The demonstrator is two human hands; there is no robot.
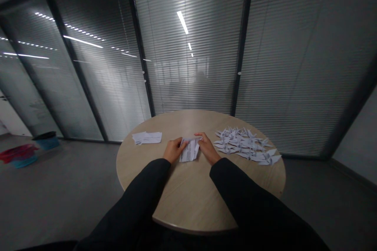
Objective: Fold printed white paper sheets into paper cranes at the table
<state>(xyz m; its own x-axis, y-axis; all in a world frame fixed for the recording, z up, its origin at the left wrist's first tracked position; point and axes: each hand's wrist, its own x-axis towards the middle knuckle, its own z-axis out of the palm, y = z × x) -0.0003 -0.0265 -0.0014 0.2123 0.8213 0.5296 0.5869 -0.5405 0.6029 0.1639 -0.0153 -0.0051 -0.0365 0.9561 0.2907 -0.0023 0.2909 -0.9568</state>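
A creased sheet of printed paper [190, 150] is held between my two hands above the middle of the round table. My left hand [173, 150] pinches its left edge, thumb on top. At the paper's upper right, my right hand [207, 148] grips the edge with thumb and fingers. To the right lies a spread of folded white paper cranes [244, 143], several of them overlapping. Left of my hands, a few flat printed paper sheets [151, 137] rest partly on one another.
The round wooden table [194, 204] stands close to a glass partition with blinds [191, 86]. On the floor at far left are a red basin [19, 152] and a blue tub with a dark top [47, 141]. A white wall rises at far right.
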